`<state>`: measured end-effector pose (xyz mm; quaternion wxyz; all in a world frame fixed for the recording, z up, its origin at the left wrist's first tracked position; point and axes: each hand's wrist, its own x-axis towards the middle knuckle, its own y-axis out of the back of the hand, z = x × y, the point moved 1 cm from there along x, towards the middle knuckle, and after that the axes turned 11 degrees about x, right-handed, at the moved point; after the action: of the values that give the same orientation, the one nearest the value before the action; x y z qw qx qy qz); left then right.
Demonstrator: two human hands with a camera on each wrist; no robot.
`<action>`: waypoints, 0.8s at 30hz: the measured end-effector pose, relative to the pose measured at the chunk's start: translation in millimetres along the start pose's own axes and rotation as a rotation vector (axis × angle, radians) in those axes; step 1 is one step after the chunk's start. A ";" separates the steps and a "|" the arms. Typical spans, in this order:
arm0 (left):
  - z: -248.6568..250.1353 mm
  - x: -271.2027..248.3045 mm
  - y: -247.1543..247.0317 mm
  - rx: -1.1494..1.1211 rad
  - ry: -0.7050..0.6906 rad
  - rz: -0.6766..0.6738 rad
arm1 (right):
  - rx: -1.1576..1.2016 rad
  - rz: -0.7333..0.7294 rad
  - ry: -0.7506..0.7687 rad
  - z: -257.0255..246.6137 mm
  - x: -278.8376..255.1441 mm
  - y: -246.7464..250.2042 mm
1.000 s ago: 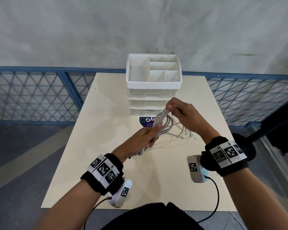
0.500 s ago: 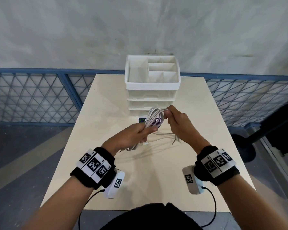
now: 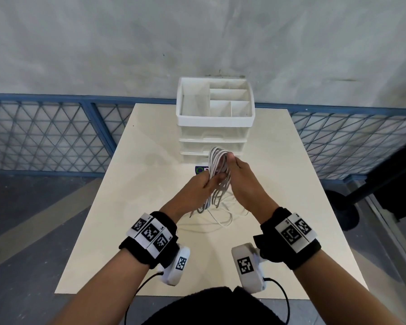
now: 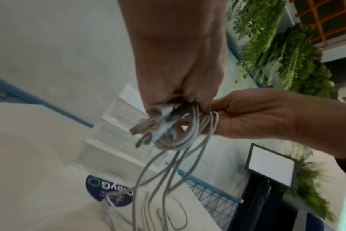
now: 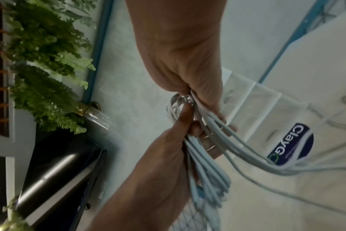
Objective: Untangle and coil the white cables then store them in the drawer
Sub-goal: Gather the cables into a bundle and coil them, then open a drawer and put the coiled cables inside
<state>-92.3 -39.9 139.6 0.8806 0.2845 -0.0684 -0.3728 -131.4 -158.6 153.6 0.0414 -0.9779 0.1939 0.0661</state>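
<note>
Both hands hold one bundle of white cables [image 3: 217,170] above the table [image 3: 131,207], just in front of the drawer unit [image 3: 215,127]. Left hand [image 3: 197,191] grips the lower part of the loops, fingers curled round them; connector ends [image 4: 146,129] stick out past its fingers. Right hand [image 3: 244,181] pinches the top of the loops, fingers closed on the strands. Loose cable tails hang down and lie on the table between the wrists. Drawers appear closed. Round dark sticker [image 3: 201,170] on the table beside the unit.
</note>
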 end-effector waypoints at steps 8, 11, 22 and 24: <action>5.5 -7.5 -1.8 -0.225 -0.009 -0.094 | -0.031 -0.256 0.019 -13.0 0.9 12.2; 9.2 -9.4 0.6 -0.285 0.015 -0.155 | -0.055 -0.268 0.049 -11.4 2.3 10.5; 7.2 -8.3 19.9 -0.561 0.028 -0.321 | -0.020 -0.332 -0.005 -25.8 1.9 4.4; 10.6 -4.8 26.4 -0.623 0.006 -0.171 | 0.151 -0.394 -0.027 -20.4 4.2 1.3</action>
<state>-82.8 -26.6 163.4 0.8910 0.0069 0.0759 -0.4475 -125.8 -163.6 173.1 0.1291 -0.9901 0.0030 0.0550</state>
